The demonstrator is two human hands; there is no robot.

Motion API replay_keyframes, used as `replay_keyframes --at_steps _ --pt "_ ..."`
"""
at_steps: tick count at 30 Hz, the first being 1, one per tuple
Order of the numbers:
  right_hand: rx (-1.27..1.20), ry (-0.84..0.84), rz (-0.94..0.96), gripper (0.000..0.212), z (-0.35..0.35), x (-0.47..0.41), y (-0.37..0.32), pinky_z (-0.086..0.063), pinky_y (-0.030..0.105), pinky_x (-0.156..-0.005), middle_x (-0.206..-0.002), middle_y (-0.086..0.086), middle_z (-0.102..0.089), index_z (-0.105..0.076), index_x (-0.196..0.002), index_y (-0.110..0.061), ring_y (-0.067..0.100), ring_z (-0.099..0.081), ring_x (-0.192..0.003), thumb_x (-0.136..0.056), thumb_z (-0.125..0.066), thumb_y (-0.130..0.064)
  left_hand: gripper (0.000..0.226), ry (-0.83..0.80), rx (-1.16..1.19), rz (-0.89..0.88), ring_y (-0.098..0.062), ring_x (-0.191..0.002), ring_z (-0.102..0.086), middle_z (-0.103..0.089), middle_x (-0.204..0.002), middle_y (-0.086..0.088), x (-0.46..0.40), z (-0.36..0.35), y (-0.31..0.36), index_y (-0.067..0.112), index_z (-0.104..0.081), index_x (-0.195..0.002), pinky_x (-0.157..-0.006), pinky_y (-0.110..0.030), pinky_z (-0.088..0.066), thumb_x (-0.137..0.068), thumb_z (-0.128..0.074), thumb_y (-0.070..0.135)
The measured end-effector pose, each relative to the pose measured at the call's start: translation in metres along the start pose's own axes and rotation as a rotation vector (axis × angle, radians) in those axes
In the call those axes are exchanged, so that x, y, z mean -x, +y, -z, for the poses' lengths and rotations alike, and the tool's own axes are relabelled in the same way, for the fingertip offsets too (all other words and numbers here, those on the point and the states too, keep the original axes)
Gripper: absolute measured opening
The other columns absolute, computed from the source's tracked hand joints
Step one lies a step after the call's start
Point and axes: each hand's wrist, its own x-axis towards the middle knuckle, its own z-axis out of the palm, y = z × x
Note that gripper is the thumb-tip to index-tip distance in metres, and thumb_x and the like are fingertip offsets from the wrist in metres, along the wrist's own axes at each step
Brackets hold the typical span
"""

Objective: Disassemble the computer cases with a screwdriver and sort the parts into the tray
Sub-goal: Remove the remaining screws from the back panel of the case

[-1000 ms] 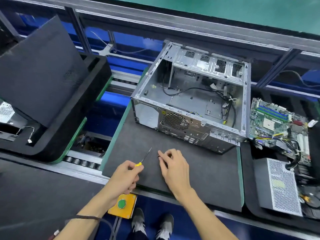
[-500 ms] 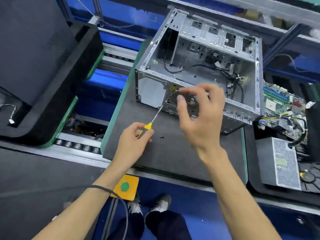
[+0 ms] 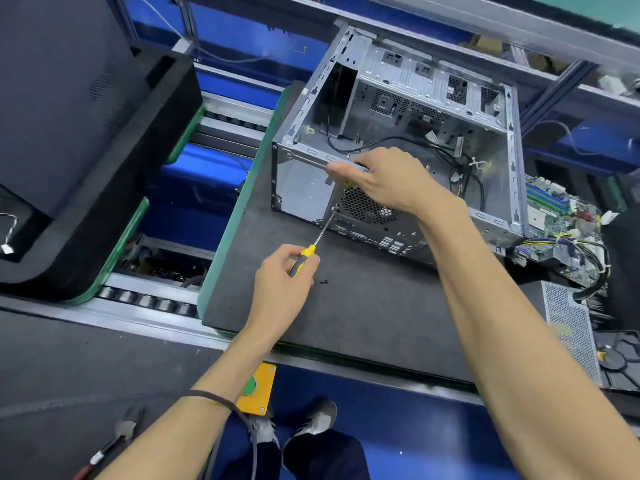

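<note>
Nearest me, my left hand (image 3: 282,282) is wrapped round the yellow-and-grey handle of the screwdriver (image 3: 313,240), fingers (image 3: 273,263) curled tight on it. The shaft runs up and away from me, its tip at a screw at the lower left corner of the fan grille (image 3: 363,206) on the rear panel. Just beside that hand a small black screw (image 3: 323,281) lies loose on the dark mat of the worktop (image 3: 363,306), so I judge at least one fastener is already out.

A little farther on, my right hand (image 3: 384,181) steadies the computer case (image 3: 398,140): the thumb lies along the top rear rail and the fingers curl over it, though I cannot see how far they reach inside.

The case stands on the mat with its side open towards me. The inside looks largely stripped: bare metal floor, an empty drive cage at the back, and only a few black cables (image 3: 460,161) trailing loose. To the right, just beside the case, a motherboard (image 3: 554,223) with its wiring and a perforated power supply (image 3: 571,327) lie in a black tray (image 3: 620,358), so the big parts seem sorted already.

What is left, as I judge it, is the fan behind the grille, the remaining cables, and the loose screw.
</note>
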Motion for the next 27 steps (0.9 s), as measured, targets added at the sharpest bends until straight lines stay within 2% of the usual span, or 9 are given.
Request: replay_keyframes --at_steps 4,8,11,13,16,22,24,27 --pt "0.001 0.024 -0.009 0.080 -0.0010 0.0021 -0.0006 -0.042 0.034 -0.062 -0.062 0.001 -0.054 -0.074 -0.100 -0.022 0.019 -0.056 -0.066 -0.088 -0.025 -0.083 0.006 0.001 -0.024 -0.021 0.001 -0.050 -0.052 -0.067 -0.069 -0.009 0.0024 -0.0015 -0.0010 0.022 -0.065 -0.095 -0.049 -0.010 -0.037 -0.094 -0.064 0.028" --pt "-0.006 0.024 -0.010 0.082 -0.0016 0.0019 0.0012 -0.041 0.032 -0.060 -0.061 0.002 -0.056 -0.074 -0.100 -0.020 0.021 -0.058 -0.067 -0.087 -0.026 -0.085 0.004 0.008 -0.062 -0.060 -0.006 -0.050 -0.044 -0.065 -0.070 -0.011 0.0046 -0.0056 -0.0035 0.025 -0.063 -0.094 -0.048 -0.016 -0.035 -0.095 -0.064 0.029" --pt "0.001 0.038 0.001 0.083 -0.0028 0.0013 0.0015 -0.038 0.031 -0.056 -0.062 0.002 -0.057 -0.074 -0.097 -0.018 0.020 -0.058 -0.066 -0.087 -0.027 -0.085 0.002 0.013 -0.045 -0.090 -0.015 -0.052 -0.047 -0.065 -0.069 -0.009 0.0063 -0.0067 -0.0038 0.026 -0.063 -0.094 -0.047 -0.016 -0.035 -0.095 -0.063 0.028" --pt "0.002 0.044 0.003 0.084 -0.0039 0.0009 0.0027 -0.035 0.031 -0.055 -0.061 0.001 -0.056 -0.074 -0.097 -0.017 0.019 -0.058 -0.065 -0.086 -0.027 -0.086 0.002 0.022 -0.049 -0.105 -0.027 -0.061 -0.051 -0.063 -0.071 -0.013 0.0059 -0.0050 -0.0041 0.029 -0.062 -0.094 -0.048 -0.023 -0.036 -0.095 -0.063 0.030" --pt "-0.011 0.052 0.010 0.085 -0.0060 0.0000 0.0042 -0.036 0.031 -0.054 -0.060 0.001 -0.056 -0.073 -0.092 -0.015 0.020 -0.058 -0.064 -0.085 -0.027 -0.087 0.003 0.020 -0.071 -0.123 -0.030 -0.069 -0.055 -0.064 -0.073 -0.017 0.0035 -0.0020 -0.0039 0.029 -0.062 -0.095 -0.055 -0.033 -0.040 -0.095 -0.062 0.032" --pt "-0.025 0.076 -0.003 0.086 -0.0080 0.0003 0.0039 -0.032 0.030 -0.052 -0.059 0.001 -0.055 -0.070 -0.084 -0.014 0.020 -0.058 -0.063 -0.083 -0.028 -0.089 0.002 0.012 -0.089 -0.137 -0.030 -0.073 -0.059 -0.065 -0.075 -0.014 0.0038 0.0026 -0.0041 0.029 -0.062 -0.095 -0.057 -0.032 -0.043 -0.095 -0.063 0.031" --pt "-0.034 0.083 -0.003 0.086 -0.0079 0.0007 0.0035 -0.031 0.030 -0.051 -0.057 0.001 -0.053 -0.065 -0.079 -0.011 0.022 -0.059 -0.063 -0.084 -0.029 -0.088 0.003 0.011 -0.101 -0.145 -0.030 -0.071 -0.059 -0.064 -0.074 -0.014 0.0019 0.0031 -0.0038 0.030 -0.062 -0.094 -0.054 -0.028 -0.041 -0.095 -0.063 0.032" --pt "-0.018 0.074 0.003 0.086 -0.0073 0.0003 0.0037 -0.031 0.030 -0.052 -0.061 0.002 -0.055 -0.070 -0.086 -0.013 0.024 -0.060 -0.066 -0.084 -0.027 -0.088 0.003 0.008 -0.111 -0.146 -0.028 -0.070 -0.060 -0.063 -0.071 -0.008 -0.0001 0.0022 -0.0043 0.030 -0.062 -0.092 -0.052 -0.024 -0.040 -0.095 -0.064 0.031"
